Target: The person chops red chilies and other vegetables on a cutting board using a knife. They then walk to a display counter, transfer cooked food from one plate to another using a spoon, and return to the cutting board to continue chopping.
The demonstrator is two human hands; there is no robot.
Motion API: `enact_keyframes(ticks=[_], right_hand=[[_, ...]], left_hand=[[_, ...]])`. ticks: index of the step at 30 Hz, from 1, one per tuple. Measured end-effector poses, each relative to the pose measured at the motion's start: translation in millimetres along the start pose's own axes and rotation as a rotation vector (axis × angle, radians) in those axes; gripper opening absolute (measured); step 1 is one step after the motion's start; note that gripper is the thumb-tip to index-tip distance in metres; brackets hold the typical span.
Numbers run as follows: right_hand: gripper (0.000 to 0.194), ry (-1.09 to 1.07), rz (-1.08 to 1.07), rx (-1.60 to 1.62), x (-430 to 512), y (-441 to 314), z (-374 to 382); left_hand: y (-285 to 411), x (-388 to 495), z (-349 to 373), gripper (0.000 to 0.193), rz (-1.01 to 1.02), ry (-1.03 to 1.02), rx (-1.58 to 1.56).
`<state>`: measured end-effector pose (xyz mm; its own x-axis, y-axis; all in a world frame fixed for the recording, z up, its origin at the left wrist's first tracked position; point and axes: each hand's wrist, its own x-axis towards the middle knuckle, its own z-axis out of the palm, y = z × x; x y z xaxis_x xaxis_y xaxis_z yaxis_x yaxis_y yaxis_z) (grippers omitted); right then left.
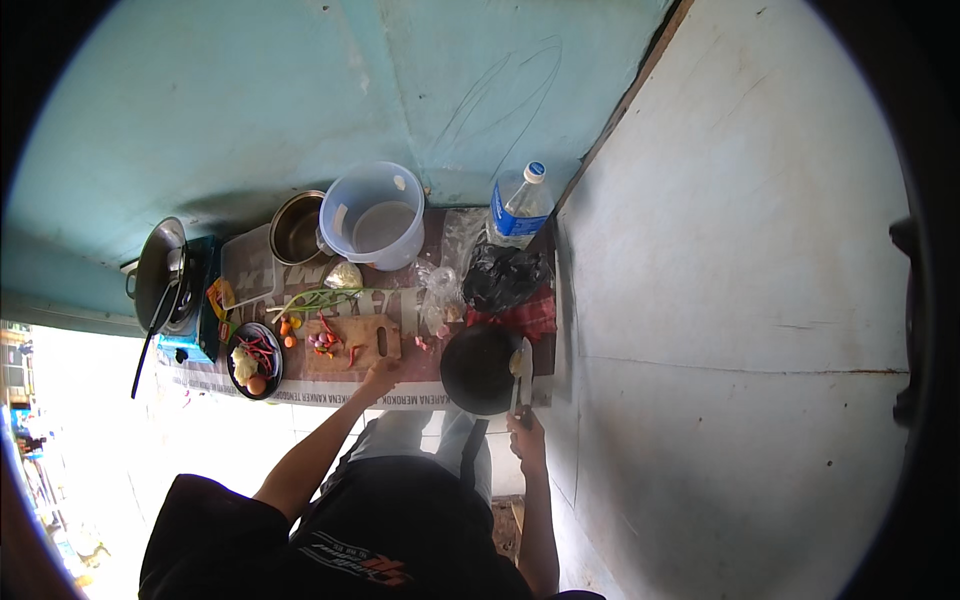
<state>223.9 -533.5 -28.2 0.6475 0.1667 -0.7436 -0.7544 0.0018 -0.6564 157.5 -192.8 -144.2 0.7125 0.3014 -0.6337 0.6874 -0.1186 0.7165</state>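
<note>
My left hand is at the front right corner of a wooden cutting board, just below its handle slot; whether the fingers grip the edge is unclear. On the board lie shallots and red chilies, some in pieces. A knife is held in my right hand, blade pointing away from me. Beside the blade, a spoon-like utensil also runs up from that hand. Both overlap the right side of a black frying pan, whose handle points towards me.
Left of the board, a plate holds chilies, an egg and a pale vegetable. Further left, a wok sits on a gas stove. Behind stand a metal pot, a plastic tub, a water bottle and a black bag.
</note>
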Motion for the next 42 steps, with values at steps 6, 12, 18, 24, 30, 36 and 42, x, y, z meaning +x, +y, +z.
enact_keyframes(ticks=[6,12,18,24,30,36,42], right_hand=[[0.016,-0.046,0.003,-0.014,6,-7,-1],[0.018,-0.01,-0.023,-0.119,16,10,-14],[0.023,0.098,-0.296,-0.477,53,48,-23],[0.023,0.142,-0.41,-0.774,72,51,-33],[0.028,0.399,-0.679,-0.989,57,45,-32],[0.026,0.351,-0.745,-0.862,25,45,1],[0.024,-0.004,-0.7,-0.58,9,17,77]], left_hand=[[-7,1,48,0.028,0.202,-0.143,0.184],[16,4,113,0.032,-0.02,0.045,0.113],[24,5,111,0.032,-0.104,0.116,0.248],[13,-14,103,0.022,0.158,0.187,0.454],[-49,-39,36,0.017,0.253,0.144,0.524],[-78,-86,-40,0.019,-0.145,0.216,-0.104],[-73,-86,-65,0.027,-0.305,0.389,-0.768]])
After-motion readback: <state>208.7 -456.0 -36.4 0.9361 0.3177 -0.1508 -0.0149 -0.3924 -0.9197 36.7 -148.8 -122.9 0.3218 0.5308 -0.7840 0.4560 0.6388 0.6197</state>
